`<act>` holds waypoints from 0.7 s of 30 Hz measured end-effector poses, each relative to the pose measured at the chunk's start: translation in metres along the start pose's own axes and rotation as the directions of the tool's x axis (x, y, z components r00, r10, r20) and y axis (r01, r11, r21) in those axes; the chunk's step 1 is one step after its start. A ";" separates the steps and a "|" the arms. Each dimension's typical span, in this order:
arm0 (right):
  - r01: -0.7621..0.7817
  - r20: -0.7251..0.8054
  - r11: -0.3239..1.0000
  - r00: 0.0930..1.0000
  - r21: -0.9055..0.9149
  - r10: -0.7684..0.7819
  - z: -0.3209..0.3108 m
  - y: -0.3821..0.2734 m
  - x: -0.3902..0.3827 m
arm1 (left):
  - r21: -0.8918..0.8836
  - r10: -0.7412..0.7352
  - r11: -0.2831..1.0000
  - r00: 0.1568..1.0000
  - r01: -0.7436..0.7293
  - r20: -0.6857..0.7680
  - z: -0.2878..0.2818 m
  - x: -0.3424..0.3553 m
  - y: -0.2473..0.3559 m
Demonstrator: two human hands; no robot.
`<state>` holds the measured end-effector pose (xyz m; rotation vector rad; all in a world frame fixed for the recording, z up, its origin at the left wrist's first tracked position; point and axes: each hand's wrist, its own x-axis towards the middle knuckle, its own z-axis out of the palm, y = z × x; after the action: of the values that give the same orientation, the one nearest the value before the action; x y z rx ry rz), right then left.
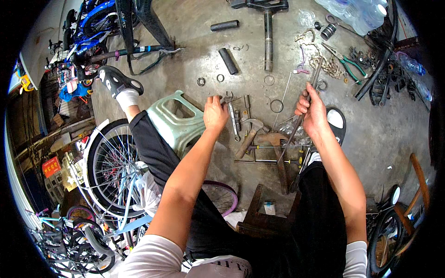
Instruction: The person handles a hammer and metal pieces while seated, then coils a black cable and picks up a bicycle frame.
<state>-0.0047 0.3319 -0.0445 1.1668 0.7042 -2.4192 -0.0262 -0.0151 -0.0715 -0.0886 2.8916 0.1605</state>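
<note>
Clearly hemmed in on the left by a pale green stool and a spoked bicycle wheel, with a blue bicycle farther back. Crowded at upper right by green-handled pliers, black parts and a clear plastic bundle near the rim. Roomiest to the right of the right shoe, over grey concrete floor. Tightest between the black trouser legs, among a claw hammer, a second hammer and, nearer the body, a wooden frame.

Holds a long, thin, dark metal rod in the right hand, with fingers and thumb closed around its upper part; slanted down toward lower left, crossing the claw hammer in view. Impossible to tell whether touching it. Has the left hand back upward and partly closed, bent at the fingers, just beside the head of a wrench and the stool's corner. Hidden at the fingertips, so cannot tell whether gripping anything.
</note>
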 end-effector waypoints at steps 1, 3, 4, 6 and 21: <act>0.010 -0.005 1.000 1.000 -0.003 -0.010 -0.001 0.001 0.000 | 0.004 0.011 1.000 0.999 -0.011 0.043 0.005 -0.003 -0.009; 0.007 -0.006 1.000 1.000 -0.013 -0.007 -0.001 0.004 -0.001 | 0.011 0.031 0.999 0.991 -0.033 0.127 0.015 -0.011 -0.023; 0.009 -0.007 1.000 1.000 -0.018 -0.009 -0.001 0.004 -0.001 | -0.029 -0.063 0.997 0.989 0.068 0.135 0.020 -0.013 -0.019; 0.010 -0.001 1.000 1.000 -0.030 -0.010 -0.003 0.007 0.002 | -0.043 -0.222 0.971 0.948 0.237 0.227 0.029 -0.015 -0.011; -0.072 0.157 0.997 0.985 -0.033 0.076 0.003 0.014 -0.002 | -0.299 -0.008 0.954 0.996 0.036 0.092 -0.070 -0.007 0.071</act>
<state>0.0017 0.3189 -0.0447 0.9602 0.6307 -2.4005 -0.0417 0.0475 0.0048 -0.1629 2.7522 0.5852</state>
